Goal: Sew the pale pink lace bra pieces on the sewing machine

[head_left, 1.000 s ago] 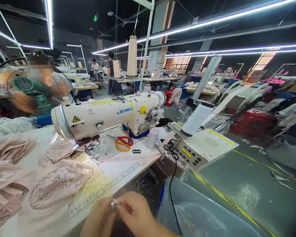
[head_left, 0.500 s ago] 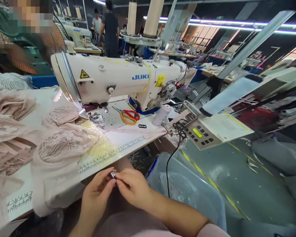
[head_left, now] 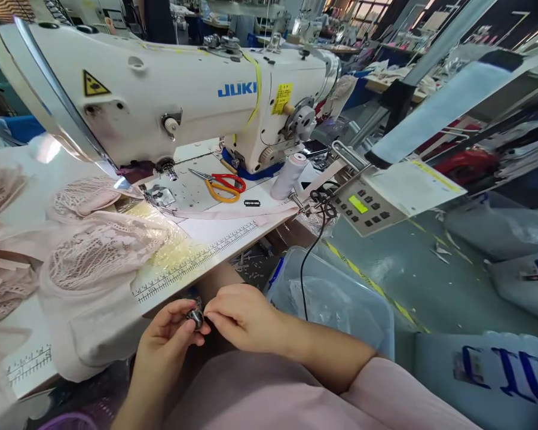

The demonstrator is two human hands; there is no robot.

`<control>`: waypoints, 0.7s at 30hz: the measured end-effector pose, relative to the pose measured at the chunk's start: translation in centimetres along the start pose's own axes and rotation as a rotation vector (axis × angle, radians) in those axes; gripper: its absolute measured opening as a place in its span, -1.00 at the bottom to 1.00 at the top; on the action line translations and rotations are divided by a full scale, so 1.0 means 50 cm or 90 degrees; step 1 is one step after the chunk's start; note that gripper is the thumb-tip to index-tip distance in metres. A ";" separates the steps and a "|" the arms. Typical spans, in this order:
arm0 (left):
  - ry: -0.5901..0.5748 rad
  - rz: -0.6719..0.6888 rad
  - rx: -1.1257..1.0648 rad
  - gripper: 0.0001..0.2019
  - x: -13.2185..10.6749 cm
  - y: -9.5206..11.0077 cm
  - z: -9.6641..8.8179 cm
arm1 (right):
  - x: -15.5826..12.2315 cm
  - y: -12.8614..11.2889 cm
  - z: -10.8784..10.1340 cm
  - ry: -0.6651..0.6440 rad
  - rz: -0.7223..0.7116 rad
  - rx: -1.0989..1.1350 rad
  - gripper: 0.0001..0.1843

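Below the table's front edge, my left hand (head_left: 168, 340) pinches a small round metal part (head_left: 195, 317), like a bobbin case. My right hand (head_left: 242, 316) meets it from the right, fingertips closed on the same part. Both hands sit over my lap, in front of the white sewing machine (head_left: 161, 95). Pink lace pieces (head_left: 94, 251) lie on the table (head_left: 215, 230) just above my left hand.
Red-and-orange scissors (head_left: 222, 184), a black blade (head_left: 251, 203) and a white thread spool (head_left: 287, 176) lie on the machine bed. A control panel (head_left: 363, 206) with a black cable hangs at the table's right end. A clear plastic bin (head_left: 341, 298) stands on the floor right of my knees.
My view has tilted down and moved closer to the machine. Both hands stay together on the small metal part, now lower in front of my lap.
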State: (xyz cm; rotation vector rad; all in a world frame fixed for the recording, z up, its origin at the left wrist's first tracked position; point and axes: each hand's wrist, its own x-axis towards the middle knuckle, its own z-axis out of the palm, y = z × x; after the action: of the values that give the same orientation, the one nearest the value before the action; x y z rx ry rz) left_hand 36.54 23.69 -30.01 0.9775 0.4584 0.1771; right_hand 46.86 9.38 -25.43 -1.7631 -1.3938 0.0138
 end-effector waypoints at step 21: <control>-0.060 0.063 -0.031 -0.82 0.013 -0.003 -0.003 | -0.014 0.022 -0.008 -0.106 0.149 0.082 -0.78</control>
State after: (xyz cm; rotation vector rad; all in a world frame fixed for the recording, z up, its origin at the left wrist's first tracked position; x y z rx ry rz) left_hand 37.05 23.96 -30.38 0.9563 0.3185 0.2287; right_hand 47.66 8.56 -26.18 -1.8400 -1.2634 0.3768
